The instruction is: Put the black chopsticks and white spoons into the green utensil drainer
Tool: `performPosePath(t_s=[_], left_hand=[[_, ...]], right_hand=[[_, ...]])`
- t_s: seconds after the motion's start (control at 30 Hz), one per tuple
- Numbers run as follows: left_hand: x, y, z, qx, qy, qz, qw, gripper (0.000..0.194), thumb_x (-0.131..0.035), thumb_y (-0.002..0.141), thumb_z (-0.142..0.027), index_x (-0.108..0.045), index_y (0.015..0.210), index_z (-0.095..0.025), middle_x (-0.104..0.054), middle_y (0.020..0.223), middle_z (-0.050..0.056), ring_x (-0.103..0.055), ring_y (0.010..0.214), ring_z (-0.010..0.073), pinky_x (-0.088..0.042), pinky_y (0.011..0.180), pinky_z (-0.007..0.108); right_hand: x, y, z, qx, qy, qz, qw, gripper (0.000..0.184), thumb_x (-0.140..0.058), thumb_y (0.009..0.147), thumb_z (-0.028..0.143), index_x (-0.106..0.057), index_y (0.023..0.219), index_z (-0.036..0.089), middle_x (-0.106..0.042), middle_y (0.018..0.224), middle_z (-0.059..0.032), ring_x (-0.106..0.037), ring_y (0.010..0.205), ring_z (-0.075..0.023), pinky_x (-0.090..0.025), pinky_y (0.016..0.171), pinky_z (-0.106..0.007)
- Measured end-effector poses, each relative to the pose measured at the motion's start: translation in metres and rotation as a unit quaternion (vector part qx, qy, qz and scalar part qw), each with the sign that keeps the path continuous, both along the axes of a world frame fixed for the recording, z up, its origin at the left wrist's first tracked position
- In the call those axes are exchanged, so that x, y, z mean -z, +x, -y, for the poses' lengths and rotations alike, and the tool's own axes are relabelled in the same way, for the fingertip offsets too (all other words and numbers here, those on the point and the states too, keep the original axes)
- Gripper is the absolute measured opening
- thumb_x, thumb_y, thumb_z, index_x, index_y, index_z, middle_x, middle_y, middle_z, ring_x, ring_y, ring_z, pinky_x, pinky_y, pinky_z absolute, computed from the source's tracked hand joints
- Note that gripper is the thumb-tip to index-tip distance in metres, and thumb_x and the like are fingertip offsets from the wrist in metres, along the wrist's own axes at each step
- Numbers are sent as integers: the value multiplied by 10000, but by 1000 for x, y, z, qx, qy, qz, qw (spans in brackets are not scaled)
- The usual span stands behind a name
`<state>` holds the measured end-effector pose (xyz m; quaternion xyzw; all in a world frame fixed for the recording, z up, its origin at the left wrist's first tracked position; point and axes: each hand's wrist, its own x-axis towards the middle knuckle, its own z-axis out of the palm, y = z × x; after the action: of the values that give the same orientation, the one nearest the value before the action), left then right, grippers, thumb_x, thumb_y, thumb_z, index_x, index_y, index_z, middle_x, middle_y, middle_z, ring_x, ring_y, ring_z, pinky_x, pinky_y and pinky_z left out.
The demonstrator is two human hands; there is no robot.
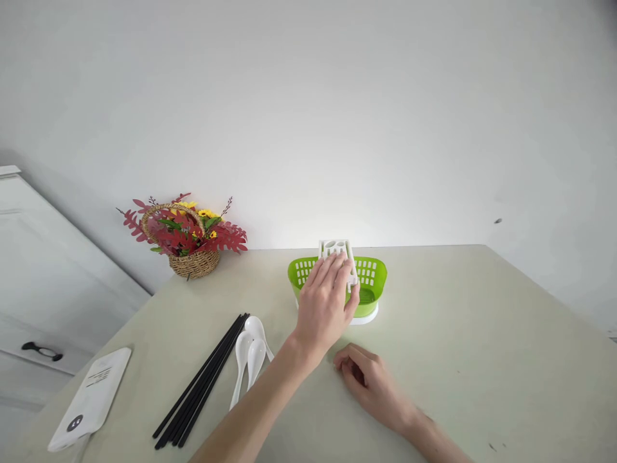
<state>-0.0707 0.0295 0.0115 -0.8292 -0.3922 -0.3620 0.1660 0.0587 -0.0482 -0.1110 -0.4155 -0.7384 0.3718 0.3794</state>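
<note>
— Fingers first: which are nearest?

— The fingers (355,355) of the right hand (378,390), curled into a loose fist on the table (482,360), with no object showing in them.

— And to their left?

— Three white soup spoons (256,355), beside a bundle of black chopsticks (205,382).

— Where is the left hand (320,313)?

— Farther out, palm down, its fingers stretched forward over a white slotted insert (353,276). They look laid on it, thumb by its right edge; whether they grasp it, I cannot tell.

— Which way does the insert lie from them?

— Under the fingers and onward: its far edge, with two oval holes, shows past the fingertips. Its long axis seems to run away from the viewer, crossing the left-to-right length of the green plastic basket (379,290). The left hand is the nearer one; the right is apart, closer to the viewer.

— Do insert and basket touch?

— The left hand hides that.

— Beyond?

— A wicker flower basket (194,263), back left, then a pale wall (366,128).
</note>
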Motion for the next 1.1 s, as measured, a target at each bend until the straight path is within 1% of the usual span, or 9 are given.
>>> performPosePath(t_s=[0.17,0.3,0.47,0.63,0.77,0.93,1.0,1.07,1.1], left_hand=[[-2,-30,-15,3,19,17,1000,339,-602,996,-276,-610,1332,-234,-691,1410,92,-616,1360,265,-459,1203,485],[-2,-59,-27,-11,40,30,999,279,-635,967,-261,-649,1245,-238,-731,1343,80,-668,1289,263,-477,1180,490],[-7,-107,-42,-41,46,24,998,311,-676,928,-244,-650,1239,-245,-736,1334,59,-679,1265,260,-472,1182,494],[-17,-161,-53,-70,57,16,996,303,-671,925,-247,-650,1227,-248,-746,1305,52,-690,1226,250,-474,1173,457],[-21,-187,-55,-99,57,15,993,295,-652,933,-266,-653,1226,-242,-747,1294,61,-692,1212,256,-481,1153,443],[-25,-195,-54,-111,51,-3,992,306,-635,951,-288,-650,1250,-228,-743,1307,83,-696,1207,264,-466,1149,458],[-28,-187,-47,-121,47,-19,991,307,-621,969,-301,-639,1266,-222,-734,1319,97,-673,1248,280,-414,1181,495],[-31,-171,-32,-126,45,-14,991,317,-612,981,-311,-623,1284,-218,-716,1336,114,-627,1308,300,-374,1199,523],[-31,-160,-22,-123,45,5,991,325,-611,983,-312,-614,1293,-214,-704,1341,126,-608,1324,305,-392,1183,512]], right_hand=[[-1,1,1,0,0,10,1000,195,-466,936,129,-629,963,233,-658,862,-8,-543,663,-143,-439,617,-247],[-3,1,2,1,-9,15,1000,188,-458,952,147,-625,959,235,-652,852,-10,-527,644,-143,-430,606,-253],[0,1,2,0,-13,17,1000,192,-470,943,121,-616,970,243,-653,863,0,-525,637,-137,-419,595,-250],[-2,0,2,-1,-10,23,1000,201,-465,935,106,-606,960,246,-633,838,11,-502,633,-137,-404,595,-250],[-3,0,1,-3,-12,28,1000,204,-464,924,95,-599,948,246,-633,846,14,-498,635,-133,-400,601,-248],[-2,0,1,-5,-19,29,999,207,-457,929,91,-594,953,245,-635,853,18,-493,642,-129,-397,613,-247],[-2,0,1,-5,-17,30,999,205,-458,932,92,-593,953,245,-638,856,17,-497,648,-131,-394,616,-249],[-3,0,1,-5,-17,31,999,208,-456,934,93,-596,958,245,-641,864,14,-498,650,-133,-391,613,-251],[-3,0,1,-5,-17,31,999,209,-455,935,95,-598,960,245,-641,866,13,-497,649,-133,-390,612,-252]])
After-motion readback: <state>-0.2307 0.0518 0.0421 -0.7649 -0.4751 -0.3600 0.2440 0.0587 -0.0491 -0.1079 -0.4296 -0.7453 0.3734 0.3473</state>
